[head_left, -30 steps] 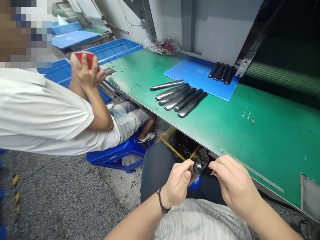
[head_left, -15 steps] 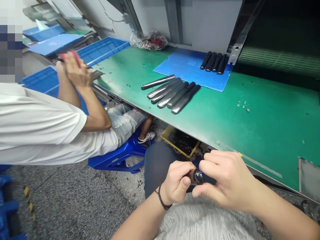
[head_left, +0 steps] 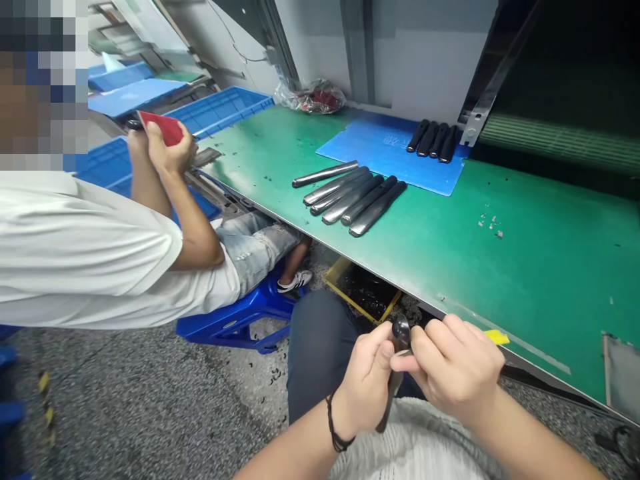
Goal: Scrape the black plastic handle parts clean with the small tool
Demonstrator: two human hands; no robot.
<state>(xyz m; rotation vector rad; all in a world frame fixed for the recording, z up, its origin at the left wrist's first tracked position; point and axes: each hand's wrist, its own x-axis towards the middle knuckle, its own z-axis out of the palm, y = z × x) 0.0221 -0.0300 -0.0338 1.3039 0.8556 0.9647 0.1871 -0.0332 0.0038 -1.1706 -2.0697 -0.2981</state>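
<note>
Along the green bench (head_left: pixel 550 267), I watched close handwork at the near edge. The left hand (head_left: pixel 367 373) was closed around a dark piece (head_left: pixel 401 331), its rounded glossy end up and its shaft slanting down toward the lap. The right hand (head_left: pixel 457 373) was clenched on a slim tool whose yellow end (head_left: pixel 497 337) stuck out at two o'clock; its fingertips met the piece just below the glossy end. I took the step in hand to be fine work on that end. A further stroke, I judged, called for a firm left grip, with the tool's thin edge clear of the left thumb.

Six dark pieces (head_left: pixel 337 215) lay fanned at eleven o'clock; four more (head_left: pixel 433 140) stood side by side at twelve, on a blue sheet (head_left: pixel 370 143).

Of the containers, a long blue crate (head_left: pixel 235 97) sat at eleven o'clock beyond the bench end and another blue crate (head_left: pixel 113 157) at ten; I could not make out their contents. Below the bench at eleven, a yellow-rimmed tray (head_left: pixel 350 299) held dark scraps. A clear bag (head_left: pixel 320 97) with something red inside lay at the bench's back, also at eleven.
</note>
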